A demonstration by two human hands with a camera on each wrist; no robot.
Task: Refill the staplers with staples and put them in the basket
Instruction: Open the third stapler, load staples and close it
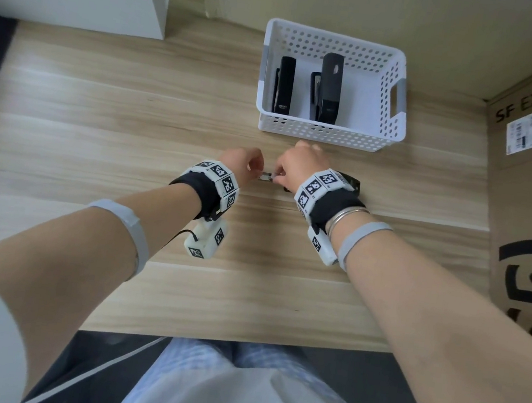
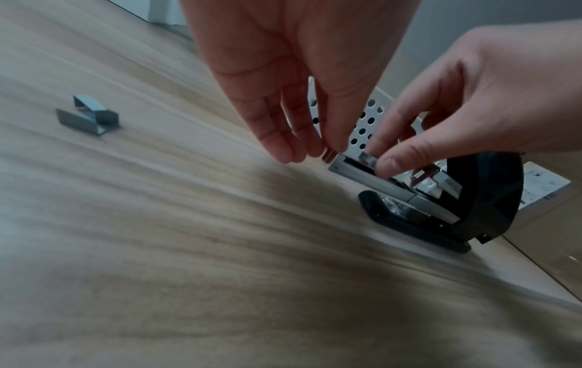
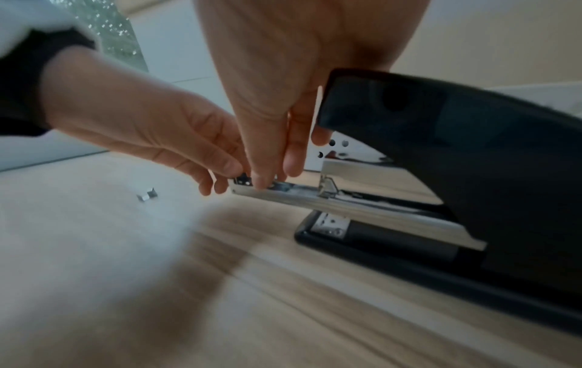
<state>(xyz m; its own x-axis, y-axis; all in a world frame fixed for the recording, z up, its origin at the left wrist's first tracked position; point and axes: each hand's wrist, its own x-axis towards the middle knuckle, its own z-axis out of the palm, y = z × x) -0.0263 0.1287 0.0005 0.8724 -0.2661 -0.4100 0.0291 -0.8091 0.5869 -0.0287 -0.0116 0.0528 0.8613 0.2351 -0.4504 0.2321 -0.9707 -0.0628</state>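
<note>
Both hands are pinching the front of the open stapler's (image 3: 440,174) metal magazine (image 3: 315,201) on the table (image 1: 100,112): left hand (image 1: 242,164) at its tip, right hand (image 1: 296,168) beside it

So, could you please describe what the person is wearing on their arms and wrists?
Each wrist has a black wrap and a white band of square black-and-white markers, with a white marked box beneath. The left arm has a grey strap, a black cable and a white sleeve; the right arm has a grey strap and silver bangles.
</note>
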